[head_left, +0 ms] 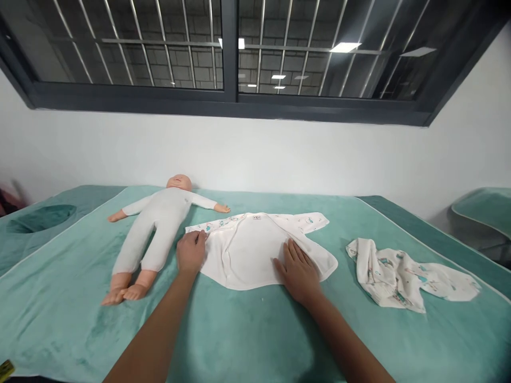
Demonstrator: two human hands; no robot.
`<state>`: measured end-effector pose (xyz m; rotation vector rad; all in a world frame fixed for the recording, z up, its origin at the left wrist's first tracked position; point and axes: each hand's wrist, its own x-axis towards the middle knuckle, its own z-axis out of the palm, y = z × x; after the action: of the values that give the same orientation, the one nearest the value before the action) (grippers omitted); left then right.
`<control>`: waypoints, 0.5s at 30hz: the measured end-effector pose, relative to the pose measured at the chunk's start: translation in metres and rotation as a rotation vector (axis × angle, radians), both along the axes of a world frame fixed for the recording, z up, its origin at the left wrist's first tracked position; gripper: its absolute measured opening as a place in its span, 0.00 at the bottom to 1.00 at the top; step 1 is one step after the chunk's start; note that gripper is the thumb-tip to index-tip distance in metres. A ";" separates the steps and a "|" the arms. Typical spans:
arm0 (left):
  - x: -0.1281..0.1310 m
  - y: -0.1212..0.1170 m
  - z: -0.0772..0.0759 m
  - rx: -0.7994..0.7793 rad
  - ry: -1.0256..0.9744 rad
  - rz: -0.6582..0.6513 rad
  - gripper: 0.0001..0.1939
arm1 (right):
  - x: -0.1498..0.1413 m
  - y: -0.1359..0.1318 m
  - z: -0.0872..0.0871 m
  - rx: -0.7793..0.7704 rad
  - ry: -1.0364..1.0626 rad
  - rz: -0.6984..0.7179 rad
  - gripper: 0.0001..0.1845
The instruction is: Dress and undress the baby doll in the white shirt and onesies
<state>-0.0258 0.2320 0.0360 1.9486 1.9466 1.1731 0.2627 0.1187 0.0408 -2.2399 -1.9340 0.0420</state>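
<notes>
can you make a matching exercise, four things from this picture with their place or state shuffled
1. bald plastic doll in a white bodysuit
2. white fabric shirt with a small neck label
3. white fabric garment with scattered teal prints
4. dark grey window frame

A. bunched up, far right
B. set in the white wall
C. spread under the right hand
D. face up, left of the shirt

Pairs: 1-D, 2-C, 3-A, 4-B

The person's bare left forearm enters from seven o'clock and points toward one, its hand with fingers curled in. The bare right forearm comes from five o'clock, its hand palm down, fingers toward eleven, thumb spread toward ten.
</notes>
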 end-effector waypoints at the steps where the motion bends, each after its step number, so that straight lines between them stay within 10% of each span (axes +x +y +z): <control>1: 0.000 0.000 0.000 0.018 -0.003 0.010 0.20 | -0.002 -0.005 0.000 0.011 -0.001 0.003 0.40; 8: 0.012 -0.017 0.011 0.143 0.036 0.086 0.21 | -0.019 -0.015 -0.001 0.042 0.278 0.186 0.38; 15: -0.026 -0.003 0.062 0.094 0.271 0.008 0.29 | -0.122 0.105 0.052 0.075 0.804 0.272 0.34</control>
<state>-0.0519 0.2294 0.0976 2.2535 2.0599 1.0680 0.1405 0.2237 0.0932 -1.5235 -1.6925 0.7593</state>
